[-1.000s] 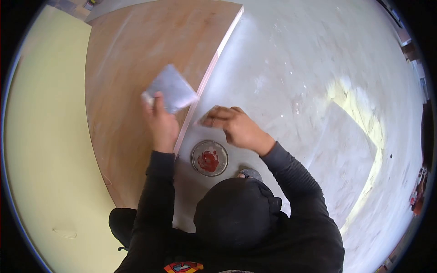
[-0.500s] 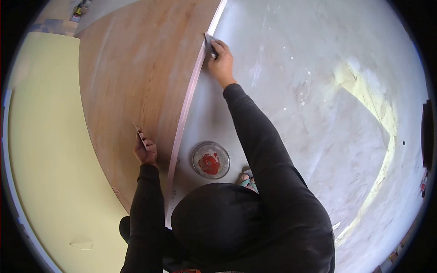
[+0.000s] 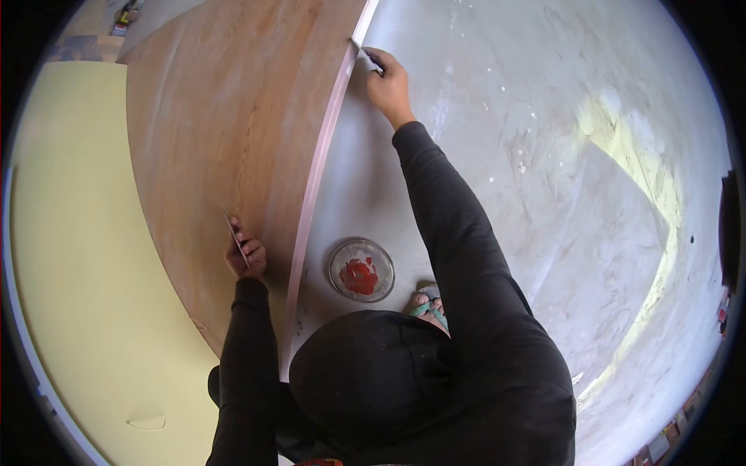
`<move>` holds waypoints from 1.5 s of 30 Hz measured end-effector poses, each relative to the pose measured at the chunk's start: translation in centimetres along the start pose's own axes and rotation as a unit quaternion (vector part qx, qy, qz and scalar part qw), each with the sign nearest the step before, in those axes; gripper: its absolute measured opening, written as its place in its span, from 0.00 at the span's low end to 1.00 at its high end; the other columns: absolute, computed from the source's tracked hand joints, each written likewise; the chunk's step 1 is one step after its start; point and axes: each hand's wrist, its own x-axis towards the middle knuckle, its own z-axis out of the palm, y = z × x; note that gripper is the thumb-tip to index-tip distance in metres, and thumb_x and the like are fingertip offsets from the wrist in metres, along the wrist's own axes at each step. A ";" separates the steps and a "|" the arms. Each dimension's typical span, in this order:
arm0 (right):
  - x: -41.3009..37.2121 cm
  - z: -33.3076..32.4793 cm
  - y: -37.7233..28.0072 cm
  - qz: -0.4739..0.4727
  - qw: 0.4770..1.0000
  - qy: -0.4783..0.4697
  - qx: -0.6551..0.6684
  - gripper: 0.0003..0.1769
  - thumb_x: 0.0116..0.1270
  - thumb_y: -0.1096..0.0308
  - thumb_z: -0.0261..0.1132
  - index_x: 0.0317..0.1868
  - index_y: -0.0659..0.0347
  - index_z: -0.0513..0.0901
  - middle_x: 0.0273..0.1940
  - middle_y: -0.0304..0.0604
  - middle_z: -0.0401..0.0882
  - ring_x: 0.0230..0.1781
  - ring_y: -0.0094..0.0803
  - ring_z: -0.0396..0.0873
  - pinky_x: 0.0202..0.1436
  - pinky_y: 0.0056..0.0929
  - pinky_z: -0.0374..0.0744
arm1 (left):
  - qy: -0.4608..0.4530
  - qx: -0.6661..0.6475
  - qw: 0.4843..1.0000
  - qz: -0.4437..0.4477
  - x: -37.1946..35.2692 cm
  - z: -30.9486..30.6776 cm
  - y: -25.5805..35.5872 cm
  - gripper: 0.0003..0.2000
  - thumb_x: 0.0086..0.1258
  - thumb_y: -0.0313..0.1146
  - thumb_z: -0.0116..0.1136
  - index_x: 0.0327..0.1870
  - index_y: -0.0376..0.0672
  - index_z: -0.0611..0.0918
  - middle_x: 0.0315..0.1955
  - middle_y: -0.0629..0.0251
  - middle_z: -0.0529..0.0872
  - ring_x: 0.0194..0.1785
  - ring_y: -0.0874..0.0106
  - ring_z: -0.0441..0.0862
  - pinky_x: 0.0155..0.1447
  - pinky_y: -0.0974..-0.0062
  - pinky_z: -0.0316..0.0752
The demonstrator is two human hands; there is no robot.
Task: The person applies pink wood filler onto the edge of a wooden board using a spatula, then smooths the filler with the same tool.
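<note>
My right hand [image 3: 390,87] is closed around a putty knife [image 3: 364,54], arm stretched far forward. The blade's tip is right at the pale pink edge strip [image 3: 317,175] of a wood-faced board [image 3: 210,116]. Over the face of that board, my left hand [image 3: 250,258] grips a thin flat scraper [image 3: 232,231], seen nearly edge-on and pointing away from me. A round clear lid-like dish [image 3: 335,289] stands on the floor close in front of me, with red paste [image 3: 359,275] in it.
A pale yellow panel [image 3: 74,233] lies left of the board. The grey floor [image 3: 482,256] to the right carries white specks and a yellowish dusty streak [image 3: 645,186]. My sandalled foot [image 3: 430,305] is near the dish. Small items [image 3: 122,22] lie at the far upper left.
My right hand has moved farther forward along the edge strip, and its putty knife has turned more edge-on. My left hand has barely shifted, still holding its scraper.
</note>
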 end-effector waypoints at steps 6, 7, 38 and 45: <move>-4.8 0.6 -1.4 0.000 1.000 -0.017 -0.010 0.27 0.50 0.86 0.49 0.48 0.66 0.85 0.49 0.52 0.84 0.53 0.41 0.82 0.60 0.30 0.76 | 0.002 -0.014 1.000 0.009 -0.1 0.0 -0.3 0.16 0.80 0.36 0.45 0.66 0.49 0.69 0.48 0.54 0.85 0.43 0.59 0.84 0.40 0.63 0.82; -6.0 0.1 -1.7 0.001 0.998 -0.056 -0.002 0.27 0.49 0.87 0.49 0.48 0.66 0.85 0.49 0.51 0.85 0.53 0.40 0.83 0.59 0.29 0.76 | -0.005 -0.025 1.000 0.000 0.0 0.3 -0.5 0.17 0.79 0.33 0.46 0.66 0.49 0.70 0.49 0.54 0.84 0.44 0.60 0.83 0.42 0.63 0.81; 4.5 0.5 1.9 0.052 0.997 -0.035 0.036 0.28 0.55 0.85 0.48 0.55 0.67 0.83 0.50 0.50 0.86 0.52 0.32 0.83 0.57 0.25 0.76 | 0.006 -0.012 1.000 0.006 0.1 0.6 -0.6 0.16 0.78 0.32 0.47 0.64 0.48 0.70 0.45 0.53 0.85 0.38 0.60 0.85 0.38 0.64 0.82; -2.5 -1.7 -1.9 -0.023 0.996 -0.070 -0.049 0.29 0.52 0.87 0.48 0.52 0.65 0.85 0.50 0.56 0.85 0.51 0.38 0.84 0.58 0.28 0.77 | 0.002 0.002 1.000 0.019 -0.1 0.2 -0.7 0.15 0.79 0.33 0.46 0.64 0.46 0.72 0.45 0.53 0.86 0.39 0.61 0.85 0.36 0.66 0.83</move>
